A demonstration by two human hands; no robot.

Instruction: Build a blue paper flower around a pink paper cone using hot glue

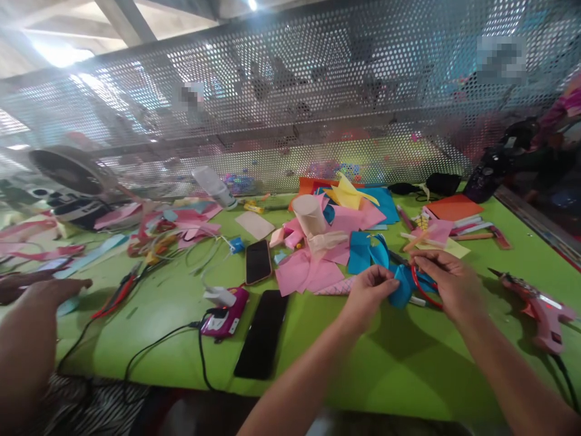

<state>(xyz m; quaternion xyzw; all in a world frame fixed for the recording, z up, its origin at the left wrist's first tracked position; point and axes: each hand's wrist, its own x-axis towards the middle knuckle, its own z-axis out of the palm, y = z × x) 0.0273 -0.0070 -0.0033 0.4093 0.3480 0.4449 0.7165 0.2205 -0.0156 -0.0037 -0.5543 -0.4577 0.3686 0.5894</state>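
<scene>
My left hand [371, 292] pinches the edge of a blue felt piece [400, 289] above the green table [385, 375]. To its right, my right hand [447, 281] is closed round a curved red band [420, 284], whose loop passes beside the blue felt. More blue felt [362, 251] lies just behind my left hand. A pink patterned cone [334, 287] rests to the left of it. Pink felt sheets [313, 272] and a cream roll [309, 215] are behind. A pink glue gun [540, 312] lies at the right.
Two phones [261, 334] [258, 262] and a magenta power strip [227, 318] with cables lie left of my arms. Pliers [118, 295] are farther left, near another person's arm [27, 327]. A dark bottle [483, 175] stands back right, before a perforated metal screen [272, 109].
</scene>
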